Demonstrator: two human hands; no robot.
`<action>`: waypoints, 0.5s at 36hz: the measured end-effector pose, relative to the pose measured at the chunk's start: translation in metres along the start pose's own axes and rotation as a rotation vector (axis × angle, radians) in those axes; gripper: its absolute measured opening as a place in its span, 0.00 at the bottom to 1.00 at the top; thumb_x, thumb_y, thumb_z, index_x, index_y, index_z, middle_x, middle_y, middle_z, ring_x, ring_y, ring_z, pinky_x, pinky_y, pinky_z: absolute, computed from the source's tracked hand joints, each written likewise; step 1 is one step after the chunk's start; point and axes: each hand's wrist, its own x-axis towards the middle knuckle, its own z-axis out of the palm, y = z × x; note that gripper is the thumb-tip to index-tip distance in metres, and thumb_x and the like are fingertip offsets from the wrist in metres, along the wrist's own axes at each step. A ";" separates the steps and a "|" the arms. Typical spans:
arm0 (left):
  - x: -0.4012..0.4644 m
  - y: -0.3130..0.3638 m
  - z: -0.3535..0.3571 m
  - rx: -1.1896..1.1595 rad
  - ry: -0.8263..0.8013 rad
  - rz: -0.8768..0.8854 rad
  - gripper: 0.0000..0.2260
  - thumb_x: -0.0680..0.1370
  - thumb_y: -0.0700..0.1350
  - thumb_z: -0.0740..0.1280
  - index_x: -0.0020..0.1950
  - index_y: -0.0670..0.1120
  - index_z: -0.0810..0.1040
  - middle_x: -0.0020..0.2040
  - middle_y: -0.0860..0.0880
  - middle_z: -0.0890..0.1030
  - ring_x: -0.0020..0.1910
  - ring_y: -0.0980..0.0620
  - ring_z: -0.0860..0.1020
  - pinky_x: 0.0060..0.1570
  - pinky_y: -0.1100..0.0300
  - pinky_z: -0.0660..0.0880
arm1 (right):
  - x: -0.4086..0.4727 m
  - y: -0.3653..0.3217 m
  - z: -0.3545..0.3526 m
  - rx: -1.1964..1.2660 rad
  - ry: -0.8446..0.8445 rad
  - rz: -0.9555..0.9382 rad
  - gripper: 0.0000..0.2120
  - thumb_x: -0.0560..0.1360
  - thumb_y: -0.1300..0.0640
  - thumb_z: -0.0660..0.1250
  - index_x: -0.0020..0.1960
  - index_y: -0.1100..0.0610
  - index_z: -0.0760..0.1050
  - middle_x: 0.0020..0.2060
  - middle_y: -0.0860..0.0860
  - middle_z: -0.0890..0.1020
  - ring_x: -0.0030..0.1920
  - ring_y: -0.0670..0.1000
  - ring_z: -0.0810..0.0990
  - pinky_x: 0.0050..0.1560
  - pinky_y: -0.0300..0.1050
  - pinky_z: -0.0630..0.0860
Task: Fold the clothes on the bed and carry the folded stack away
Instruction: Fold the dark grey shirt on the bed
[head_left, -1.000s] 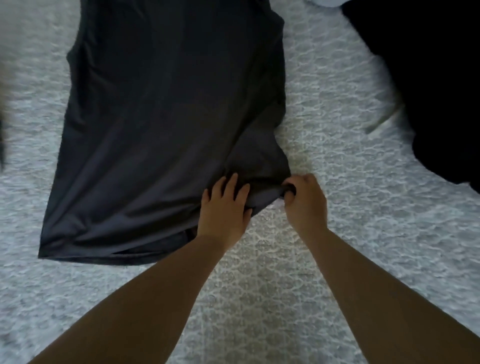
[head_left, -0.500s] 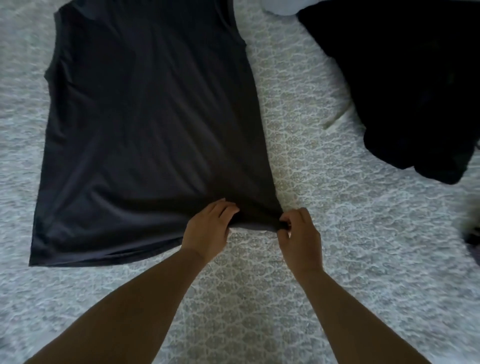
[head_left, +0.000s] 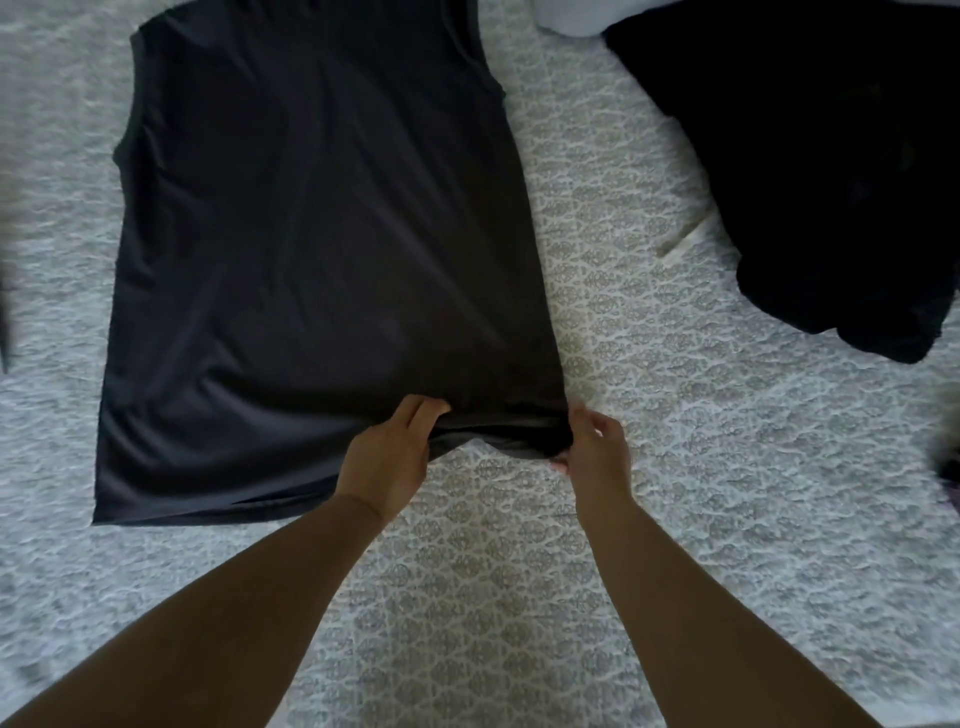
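A dark grey sleeveless shirt (head_left: 322, 260) lies spread flat on the bed (head_left: 649, 415), neck end away from me, hem toward me. My left hand (head_left: 389, 457) grips the hem near its middle, fingers curled over the fabric. At the hem's right corner my right hand (head_left: 592, 447) pinches the cloth. Between the two hands the hem is lifted slightly off the cover and bunched.
A crumpled black garment (head_left: 810, 166) lies at the upper right, with a pale cloth (head_left: 566, 18) at the top edge beside it. A white strip (head_left: 680, 241) pokes out under the black garment. A dark object (head_left: 6, 322) shows at the left edge.
The shirt's lower right corner, bunched and folded under a second ago, has been drawn out toward me so the right side lies straighter. My left hand went from pressing flat to gripping the hem.
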 end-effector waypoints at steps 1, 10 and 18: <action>0.000 0.000 -0.002 -0.018 0.003 0.041 0.18 0.72 0.31 0.67 0.61 0.42 0.76 0.61 0.43 0.76 0.29 0.44 0.77 0.25 0.58 0.69 | 0.001 -0.001 0.001 0.004 -0.015 0.034 0.13 0.76 0.46 0.66 0.52 0.55 0.76 0.46 0.53 0.80 0.46 0.54 0.80 0.43 0.50 0.79; -0.006 -0.002 -0.001 -0.019 0.113 0.249 0.16 0.62 0.24 0.73 0.44 0.41 0.82 0.59 0.38 0.78 0.54 0.36 0.79 0.34 0.48 0.81 | -0.003 -0.021 0.001 -0.044 -0.145 0.081 0.04 0.78 0.57 0.65 0.46 0.56 0.74 0.42 0.56 0.80 0.31 0.48 0.80 0.31 0.40 0.76; -0.002 0.034 0.006 0.074 0.203 0.227 0.24 0.67 0.56 0.74 0.56 0.43 0.79 0.61 0.42 0.77 0.62 0.39 0.75 0.59 0.43 0.72 | -0.027 -0.034 0.007 0.059 -0.208 0.038 0.06 0.79 0.58 0.62 0.46 0.59 0.75 0.25 0.50 0.77 0.22 0.44 0.74 0.28 0.39 0.71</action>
